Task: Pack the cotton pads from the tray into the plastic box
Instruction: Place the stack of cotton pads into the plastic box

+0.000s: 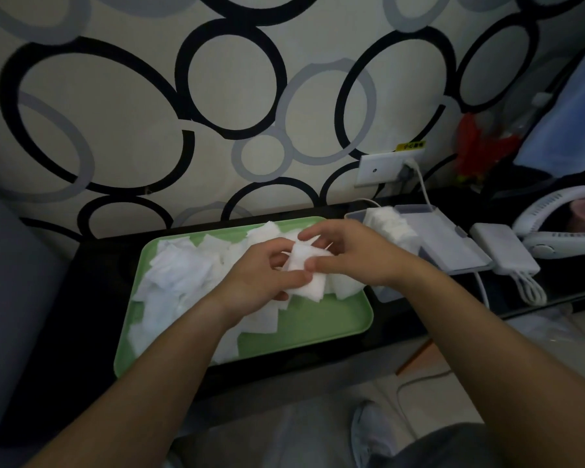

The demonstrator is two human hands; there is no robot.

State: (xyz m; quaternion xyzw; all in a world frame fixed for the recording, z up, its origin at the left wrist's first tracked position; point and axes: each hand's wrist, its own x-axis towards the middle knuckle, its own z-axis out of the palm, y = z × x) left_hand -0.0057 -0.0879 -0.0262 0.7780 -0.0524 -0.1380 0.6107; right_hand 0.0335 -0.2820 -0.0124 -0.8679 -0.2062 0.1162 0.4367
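Note:
A green tray (321, 327) lies on the dark shelf, strewn with several loose white cotton pads (179, 275). Over the tray's right half both hands hold one small stack of cotton pads (307, 273). My left hand (262, 278) grips the stack from the left with thumb and curled fingers. My right hand (347, 253) pinches it from the right. The clear plastic box (448, 246) stands just right of the tray with its lid open, and a row of white pads (390, 226) stands inside at its left end.
A white power bank (502, 248) with cables lies right of the box. A white neck fan (554, 228) sits at the far right. A wall socket (385, 168) with a plugged cable is behind the box. The patterned wall closes the back.

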